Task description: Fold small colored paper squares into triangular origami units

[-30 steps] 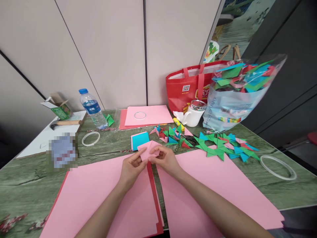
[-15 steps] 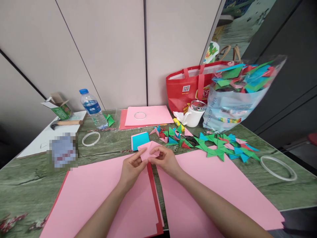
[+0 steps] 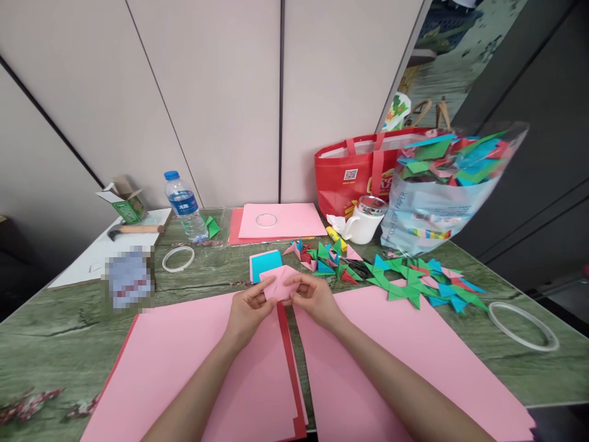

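Note:
A small piece of folded pink paper (image 3: 278, 282) is held up between my two hands, its creases facing me. My left hand (image 3: 251, 311) pinches its left side with thumb and fingers. On the right side, my right hand (image 3: 315, 299) grips it the same way. Just behind it lies a small stack of blue and pink paper squares (image 3: 265, 264). Large pink sheets (image 3: 184, 362) lie under my left forearm with red paper beneath them, and more pink sheets (image 3: 368, 350) lie under the right one.
Folded paper pieces (image 3: 324, 258) and joined green and blue ones (image 3: 405, 279) lie to the right. Behind stand a white mug (image 3: 365, 222), a red bag (image 3: 340, 184) and a plastic bag of folded paper (image 3: 427, 202). Leftward are a water bottle (image 3: 186, 209), tape roll (image 3: 178, 259) and hammer (image 3: 138, 229).
The whole view has shifted slightly, with things appearing lower and to the right. My right fingers have moved a little on the pink paper; both hands still hold it.

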